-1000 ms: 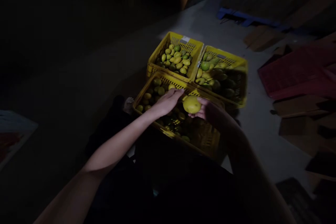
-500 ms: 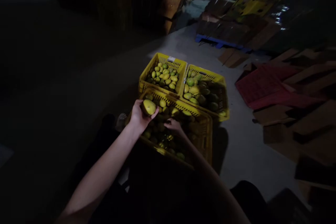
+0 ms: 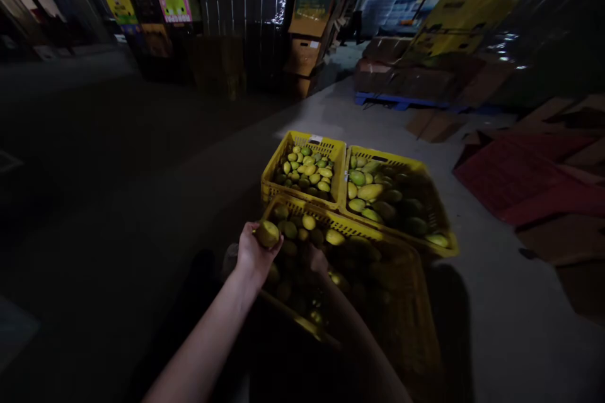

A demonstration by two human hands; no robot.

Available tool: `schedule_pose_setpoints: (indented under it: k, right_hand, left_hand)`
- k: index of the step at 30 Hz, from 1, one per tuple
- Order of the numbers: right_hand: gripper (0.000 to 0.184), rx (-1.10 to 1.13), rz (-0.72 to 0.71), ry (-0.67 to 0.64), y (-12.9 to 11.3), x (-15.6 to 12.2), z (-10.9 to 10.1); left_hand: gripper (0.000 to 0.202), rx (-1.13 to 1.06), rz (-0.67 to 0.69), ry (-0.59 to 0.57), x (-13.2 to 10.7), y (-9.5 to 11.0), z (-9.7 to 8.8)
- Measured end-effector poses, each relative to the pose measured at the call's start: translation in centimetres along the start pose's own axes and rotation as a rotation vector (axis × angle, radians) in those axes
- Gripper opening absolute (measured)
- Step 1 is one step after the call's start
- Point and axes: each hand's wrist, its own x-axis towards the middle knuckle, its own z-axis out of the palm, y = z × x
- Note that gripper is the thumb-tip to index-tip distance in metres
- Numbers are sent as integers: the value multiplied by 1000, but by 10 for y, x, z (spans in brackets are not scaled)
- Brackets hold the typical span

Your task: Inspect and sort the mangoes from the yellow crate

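A yellow-green mango point(image 3: 267, 234) rests in my left hand point(image 3: 253, 253), the fingers curled around it above the left side of the near crate. The near yellow crate point(image 3: 406, 302) holds several mangoes, many of them in deep shadow. Down among that fruit is my right hand point(image 3: 316, 259); its fingers are dark and blurred, so their grip does not show. Behind stand two more yellow crates: the far left crate point(image 3: 271, 186) has smaller yellow and green fruit point(image 3: 309, 170), while the far right crate point(image 3: 444, 208) contains larger mangoes point(image 3: 370, 192).
On the right lie a red crate point(image 3: 524, 176) and loose cardboard point(image 3: 562, 238). A blue pallet point(image 3: 401, 102) bears boxes farther back. Stacked cartons point(image 3: 302, 56) and wrapped goods point(image 3: 241, 12) line the back. A person point(image 3: 363, 3) is in the distance.
The view has tilted upward, so the crates appear lower. My left hand still holds the mango, now more shaded. My right hand has gone deeper among the fruit.
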Motion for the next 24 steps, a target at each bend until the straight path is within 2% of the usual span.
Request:
schedule_pose_setpoints:
  k: [3, 7, 10, 12, 15, 18, 21, 24]
  right_hand:
    - [33, 191, -2, 68, -1, -9, -21]
    - [37, 428, -76, 175, -11, -36, -69]
    - [45, 640, -195, 270, -20, -75, -114]
    - [50, 857, -330, 367, -22, -110, -144]
    - [52, 961, -430, 454, -19, -165, -178]
    - [50, 1127, -441, 477, -10, -205, -189]
    - [50, 1268, -418, 518, -1, -217, -184]
    - [53, 1381, -392, 547, 0, -212, -175]
  left_hand:
    - [12, 19, -24, -51, -4, 0, 2]
    - [20, 91, -95, -130, -8, -14, 7]
    - [35, 156, -191, -249, -8, -34, 13]
    - [38, 187, -159, -354, -9, -49, 17]
    - [27, 245, 64, -525, -13, -68, 20]
    - [48, 357, 325, -662, -15, -79, 18]
    - [56, 563, 602, -757, -13, -85, 16]
    - [54, 738, 825, -834, -9, -90, 14]
